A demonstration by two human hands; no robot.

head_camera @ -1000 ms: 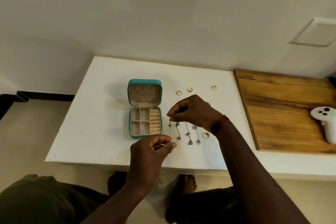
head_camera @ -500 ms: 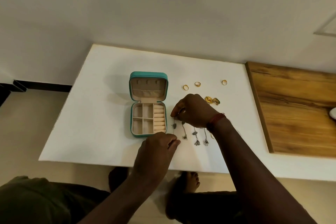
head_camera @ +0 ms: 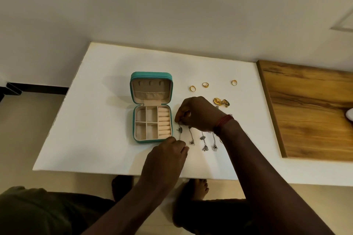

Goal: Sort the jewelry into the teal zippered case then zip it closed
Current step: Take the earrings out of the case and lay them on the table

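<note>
Both hands are working just right of the case (head_camera: 151,107), which is lying open on the white table (head_camera: 99,112) with every visible compartment bare; sorting is barely starting. The left hand (head_camera: 165,160), nearest, is pinching the lower end of the first silver dangle (head_camera: 180,130); the right hand (head_camera: 198,113) is pinching its upper end. Three more dangles (head_camera: 204,140) are lying right of it. Farther right of the case, gold studs (head_camera: 221,102) are waiting, and beyond them three gold rings (head_camera: 205,85). Everything is remaining to be stowed; zipping is following last.
</note>
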